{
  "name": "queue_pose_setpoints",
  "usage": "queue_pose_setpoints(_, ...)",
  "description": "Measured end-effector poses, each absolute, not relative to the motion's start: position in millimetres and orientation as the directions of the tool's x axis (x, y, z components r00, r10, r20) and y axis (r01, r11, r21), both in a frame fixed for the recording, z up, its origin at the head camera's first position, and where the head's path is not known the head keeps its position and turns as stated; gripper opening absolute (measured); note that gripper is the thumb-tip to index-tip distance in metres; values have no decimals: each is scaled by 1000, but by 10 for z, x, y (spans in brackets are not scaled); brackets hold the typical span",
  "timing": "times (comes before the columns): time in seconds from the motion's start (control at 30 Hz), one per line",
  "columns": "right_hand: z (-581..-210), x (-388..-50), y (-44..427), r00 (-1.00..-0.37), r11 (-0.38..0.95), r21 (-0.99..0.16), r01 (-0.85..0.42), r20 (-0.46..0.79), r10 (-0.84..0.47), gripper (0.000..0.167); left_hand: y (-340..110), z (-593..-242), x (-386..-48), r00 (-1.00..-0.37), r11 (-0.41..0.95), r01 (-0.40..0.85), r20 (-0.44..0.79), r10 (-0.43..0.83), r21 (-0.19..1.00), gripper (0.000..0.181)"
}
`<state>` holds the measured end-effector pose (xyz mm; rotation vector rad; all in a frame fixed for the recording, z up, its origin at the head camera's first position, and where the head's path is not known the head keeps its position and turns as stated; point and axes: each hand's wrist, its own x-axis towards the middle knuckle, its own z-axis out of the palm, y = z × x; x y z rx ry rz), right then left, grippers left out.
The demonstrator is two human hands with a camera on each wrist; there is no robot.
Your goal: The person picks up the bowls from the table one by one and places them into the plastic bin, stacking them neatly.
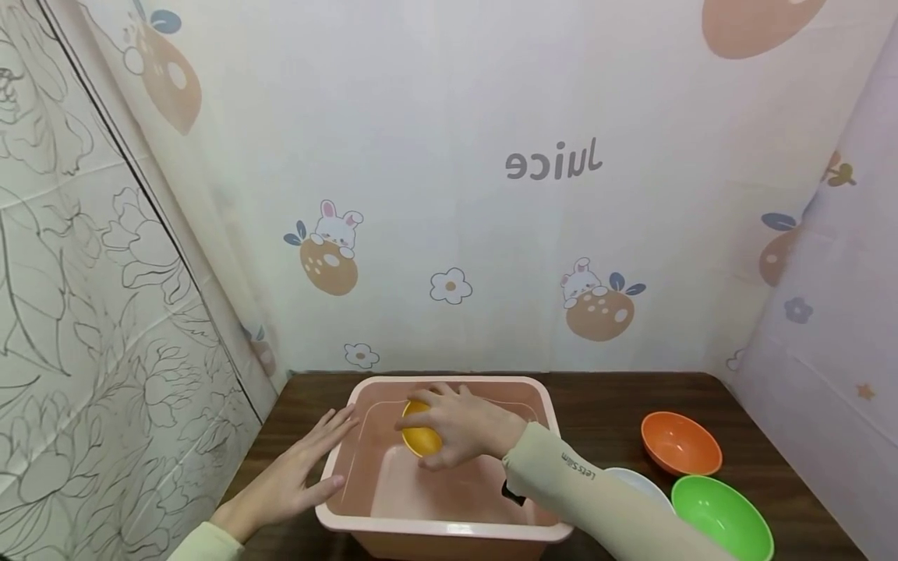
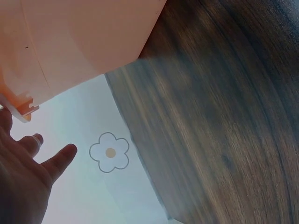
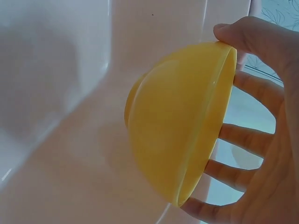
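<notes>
A yellow bowl (image 1: 422,441) is tilted on its side inside a pink plastic tub (image 1: 449,528). My right hand (image 1: 468,425) holds the bowl by its rim, fingers spread across the mouth. In the right wrist view the thumb is at one end of the yellow bowl's (image 3: 173,116) rim and the fingertips lie along the rest of it. At the tub's left side is my left hand (image 1: 291,475), its fingers extended against or close to the rim. The left wrist view shows fingers at the edge of the tub (image 2: 79,42), holding nothing.
To the right of the tub, an orange bowl (image 1: 680,442), a green bowl (image 1: 722,514) and a white dish (image 1: 641,485) stand on the dark wooden table (image 1: 596,405). My right forearm partly covers the white dish. A printed curtain (image 1: 449,195) hangs behind the table.
</notes>
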<state>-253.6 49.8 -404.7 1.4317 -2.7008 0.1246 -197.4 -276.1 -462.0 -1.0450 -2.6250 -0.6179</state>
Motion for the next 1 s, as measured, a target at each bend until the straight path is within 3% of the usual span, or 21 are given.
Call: queue_pose_setpoints(1.0, -4186, -2558, 361, -516, 514, -44, -856, 64, -854, 57, -2760, -4619, -1980, -706, 642, 704, 386, 593, 303, 76)
